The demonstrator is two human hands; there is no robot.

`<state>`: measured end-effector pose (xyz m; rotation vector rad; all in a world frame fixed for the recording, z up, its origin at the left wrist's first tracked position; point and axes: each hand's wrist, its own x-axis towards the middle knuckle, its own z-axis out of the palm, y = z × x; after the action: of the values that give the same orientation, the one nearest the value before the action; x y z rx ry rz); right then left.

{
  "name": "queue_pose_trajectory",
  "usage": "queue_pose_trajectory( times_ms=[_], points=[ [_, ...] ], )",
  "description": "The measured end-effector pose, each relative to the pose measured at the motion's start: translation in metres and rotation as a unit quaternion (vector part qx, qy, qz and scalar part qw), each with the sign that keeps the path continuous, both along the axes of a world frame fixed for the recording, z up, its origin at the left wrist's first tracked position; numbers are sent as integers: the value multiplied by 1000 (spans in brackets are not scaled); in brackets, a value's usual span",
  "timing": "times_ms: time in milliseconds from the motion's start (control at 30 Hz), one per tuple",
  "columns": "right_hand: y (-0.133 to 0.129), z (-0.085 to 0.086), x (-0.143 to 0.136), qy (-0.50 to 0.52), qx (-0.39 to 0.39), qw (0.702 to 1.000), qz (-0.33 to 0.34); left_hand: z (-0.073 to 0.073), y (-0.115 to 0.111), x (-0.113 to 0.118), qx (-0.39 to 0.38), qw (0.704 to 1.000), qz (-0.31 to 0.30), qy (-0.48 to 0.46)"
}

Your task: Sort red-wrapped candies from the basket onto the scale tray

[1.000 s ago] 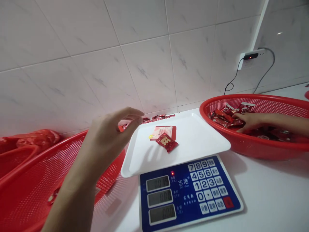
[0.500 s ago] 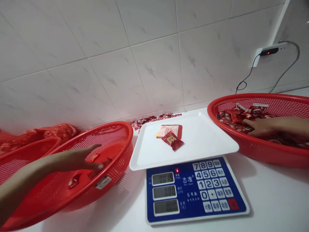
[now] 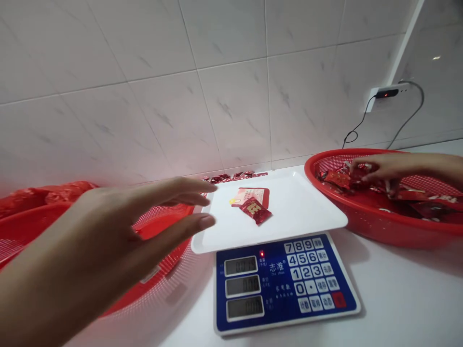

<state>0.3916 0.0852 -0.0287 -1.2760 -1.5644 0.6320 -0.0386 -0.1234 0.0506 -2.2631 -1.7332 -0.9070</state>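
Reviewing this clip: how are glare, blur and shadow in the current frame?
Head view: a small glare spot at upper right on the wall; head view: right hand and the packets around it look somewhat smeared; head view: digits on the scale displays are faint; head view: soft shadow on the table along the scale's right edge.

- A wall of pale, glossy tiles (image 3: 231, 106) with grey marbled streaks and thin dark joints rises on the far side.
- A white strip (image 3: 405, 46) slants up the wall at the far right.
- By its foot sits a white socket block (image 3: 369, 103) with a black plug (image 3: 387, 93) glowing red, a thin looped black cord (image 3: 350, 137) and a grey cable (image 3: 408, 118).
- A small glare (image 3: 436, 58) shines nearby.
- A smooth white tabletop (image 3: 394, 299) meets the wall.
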Motion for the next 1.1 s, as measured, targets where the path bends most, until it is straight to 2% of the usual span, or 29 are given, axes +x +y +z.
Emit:
queue_pose_trajectory(
  times_ms=[33,67,100,133,167,200,233,300,333,400,433,500,600,700,800,900,1033,1100],
  points=[
    [-7,20,-10,-82,-91,992,-5,3,3,15,27,999,-16,-9],
    [-16,39,-22,-126,-101,986,-35,5,8,29,41,998,-40,-22],
    [-27,57,-37,-143,-73,986,-54,6,15,43,60,995,-56,-51],
    [-39,71,-54,-119,0,990,-80,6,23,55,69,991,-67,-93],
    [-51,81,-72,-72,48,993,-77,5,32,65,68,985,-78,-141],
    [-63,86,-90,-15,89,995,-33,2,42,74,66,976,-91,-186],
    [-73,88,-107,56,121,991,28,-2,51,81,53,969,-100,-221],
    [-87,80,-136,143,103,964,198,-12,70,90,7,958,-134,-252],
    [-90,74,-147,164,91,947,262,-19,78,91,-24,952,-163,-258],
    [-89,59,-162,172,41,926,333,-30,92,89,-92,928,-226,-281],
    [-87,53,-166,174,16,923,344,-34,97,85,-119,917,-240,-296],
    [-79,43,-169,169,-40,923,342,-37,103,75,-144,913,-223,-311],
    [-69,37,-167,130,-100,932,324,-33,108,57,-159,943,-153,-248],
    [-67,38,-162,74,-95,950,288,-32,112,43,-186,969,-89,-139],
    [-71,43,-159,22,-86,966,241,-40,119,37,-176,983,-35,-30],
    [-75,48,-157,4,-88,970,227,-49,122,37,-147,989,-1,20],
    [-79,51,-155,52,-99,954,277,-44,115,42,-82,996,26,-1],
    [-82,51,-154,88,-99,931,340,-37,106,49,-70,995,-20,-75]
  ],
)
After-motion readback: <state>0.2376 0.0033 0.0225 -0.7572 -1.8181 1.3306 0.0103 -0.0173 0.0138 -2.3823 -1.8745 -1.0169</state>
